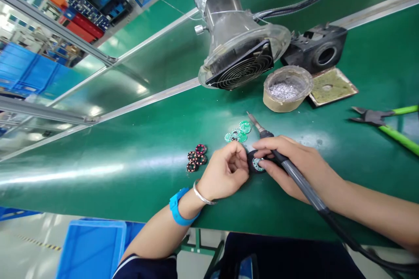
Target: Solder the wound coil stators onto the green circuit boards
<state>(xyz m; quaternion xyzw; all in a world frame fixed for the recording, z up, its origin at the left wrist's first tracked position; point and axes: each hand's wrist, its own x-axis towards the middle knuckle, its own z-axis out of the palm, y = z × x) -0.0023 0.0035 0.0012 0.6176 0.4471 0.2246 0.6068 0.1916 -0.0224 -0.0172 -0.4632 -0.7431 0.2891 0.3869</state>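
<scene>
My right hand [294, 163] is closed round a soldering iron [299, 178], whose tip points up and away to the left. Its fingertips also touch a small round circuit board [257, 164] in a black round holder [252, 155]. My left hand [227, 170], curled closed, grips the left edge of that holder; the thumb and fingers hide part of it. Just beyond lie several green round circuit boards [245, 127]. Left of my left hand sit several copper-wound ring coils [200, 159].
A fume extractor [244, 67] hangs over the green bench [131, 192]. At the back right stand a round tub of solder scraps [288, 96], a yellow sponge tray [334, 87] and a black iron stand [316, 50]. Green-handled cutters [376, 117] lie far right.
</scene>
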